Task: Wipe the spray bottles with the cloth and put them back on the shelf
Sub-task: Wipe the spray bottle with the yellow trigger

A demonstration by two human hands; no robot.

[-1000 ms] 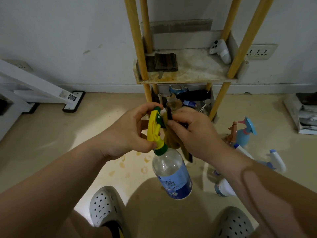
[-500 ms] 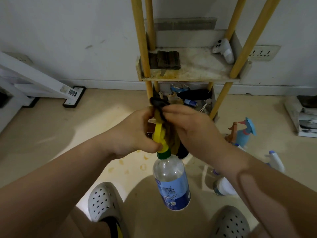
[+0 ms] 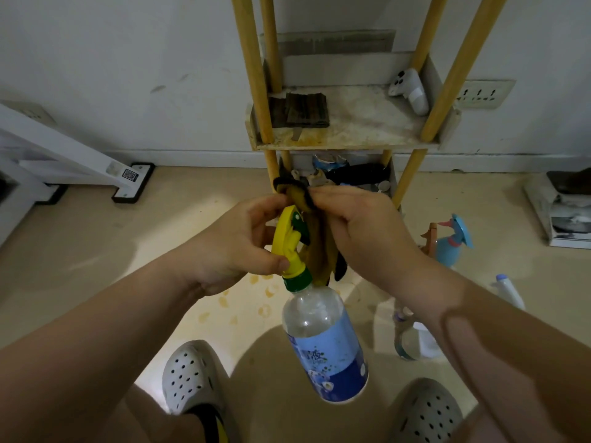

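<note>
The left hand (image 3: 236, 247) grips the yellow trigger head of the spray bottle (image 3: 323, 340), fingers curled round it. The bottle hangs below both hands over the beige floor (image 3: 96, 251). The right hand (image 3: 358, 231) pinches the brown cloth (image 3: 316, 251) against the trigger's far side. Beyond the hands a yellow-post shelf (image 3: 351, 135) stands against the scuffed white wall (image 3: 128, 59), its board stained, with a white controller (image 3: 411, 89) on it. Right of the right hand, a blue spray bottle (image 3: 454, 244) and a white spray bottle (image 3: 508, 290) sit on the floor.
</note>
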